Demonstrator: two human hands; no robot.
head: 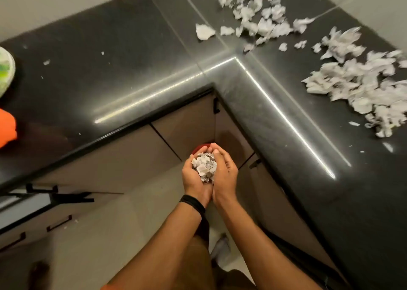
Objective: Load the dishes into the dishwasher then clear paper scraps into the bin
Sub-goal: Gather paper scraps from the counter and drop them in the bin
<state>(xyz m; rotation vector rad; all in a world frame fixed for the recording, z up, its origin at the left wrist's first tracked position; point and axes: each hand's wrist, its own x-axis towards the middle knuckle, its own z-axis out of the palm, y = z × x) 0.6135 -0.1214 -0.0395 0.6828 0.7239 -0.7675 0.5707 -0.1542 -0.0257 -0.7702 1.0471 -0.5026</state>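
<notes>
Left hand: your left hand (193, 179) is cupped, fingers curled up round the left side of a handful of scraps (204, 166).
Right hand: your right hand (224, 175) is cupped the same way on the other side, its heel touching the left one.
Handful of scraps: it sits between both palms, low in the inner corner of the counter (132, 58).
Bin: a sliver of a red bin (199, 148) shows just beyond your fingertips; the rest is hidden.
Loose scraps: they lie in heaps on the counter's far right (361, 84).
Wristband: a black wristband (192, 202) is on your left wrist.
</notes>
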